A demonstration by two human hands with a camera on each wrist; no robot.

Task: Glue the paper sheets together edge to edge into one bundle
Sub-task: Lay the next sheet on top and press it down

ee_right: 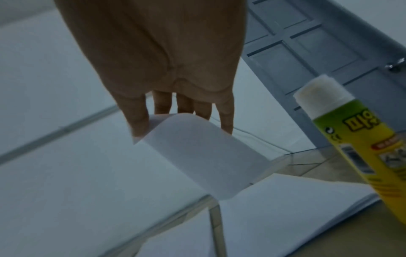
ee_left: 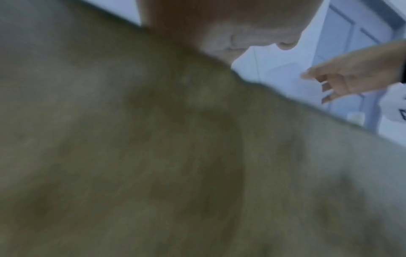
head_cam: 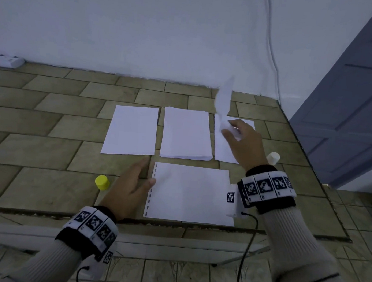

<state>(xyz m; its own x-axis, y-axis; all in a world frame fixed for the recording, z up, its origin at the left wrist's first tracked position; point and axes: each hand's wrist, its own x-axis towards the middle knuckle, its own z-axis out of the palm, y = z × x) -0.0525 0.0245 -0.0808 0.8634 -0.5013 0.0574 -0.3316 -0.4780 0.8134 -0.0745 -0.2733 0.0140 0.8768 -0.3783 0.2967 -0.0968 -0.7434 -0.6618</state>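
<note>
A white sheet [head_cam: 188, 194] with a row of dark dashes along its left edge lies at the table's near edge. My left hand [head_cam: 143, 175] rests flat beside it, the thumb touching that dashed edge. Behind it lie a single sheet [head_cam: 130, 130], a stack of sheets [head_cam: 186, 133] and another sheet [head_cam: 220, 152] in a row. Above that rightmost sheet, my right hand [head_cam: 230, 127] pinches a narrow strip of paper [head_cam: 224, 99] that stands up and curls. In the right wrist view the strip [ee_right: 204, 160] bends over under the fingertips [ee_right: 138, 125]. An uncapped glue stick [ee_right: 351, 139] stands at the right.
The glue stick [head_cam: 273, 158] stands just behind my right wrist, near the table's right edge. Its yellow cap [head_cam: 102, 182] sits left of my left hand. A power strip [head_cam: 5, 60] lies at the far left by the wall. A grey door [head_cam: 348, 108] is on the right.
</note>
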